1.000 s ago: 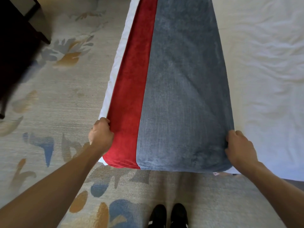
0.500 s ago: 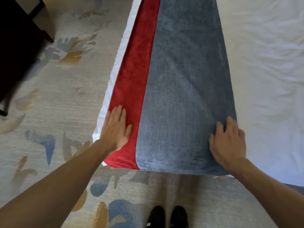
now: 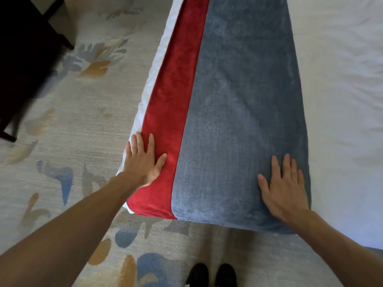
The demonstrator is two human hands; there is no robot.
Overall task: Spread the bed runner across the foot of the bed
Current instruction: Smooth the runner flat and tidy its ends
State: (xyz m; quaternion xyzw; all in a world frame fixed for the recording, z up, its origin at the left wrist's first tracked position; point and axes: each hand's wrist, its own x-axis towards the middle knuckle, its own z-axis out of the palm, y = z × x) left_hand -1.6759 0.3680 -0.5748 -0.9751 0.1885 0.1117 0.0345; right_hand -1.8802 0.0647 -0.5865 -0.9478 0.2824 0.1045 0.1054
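The bed runner (image 3: 238, 121), a plush two-tone cloth, is lying along the edge of the bed (image 3: 342, 96). It is running away from the fingertips toward the far end, and its near end is draping over the bed's side below both wrists. It is reading as soft, limp and fairly thick: probably light enough to drag, but prone to rucking, with a nap that should give flat palms good friction.

The left hand (image 3: 143, 162) is pressing flat on the red band (image 3: 172, 90), its fingers (image 3: 141, 141) straight and spread, gripping nothing, with the outermost fingers sitting at the cloth's left hem. The right hand (image 3: 284, 191) is lying flat on the blue-grey panel, its fingers (image 3: 287, 164) straight and slightly apart, with the right hem just beyond the little finger.

For shifting the cloth, pinching the near corners below each palm is looking like the best hold, while flat strokes are suiting smoothing.

White sheet is stretching off to the right of the right fingers. Patterned carpet (image 3: 72, 141) is lying left of the left fingers, with dark furniture (image 3: 24, 48) beyond.
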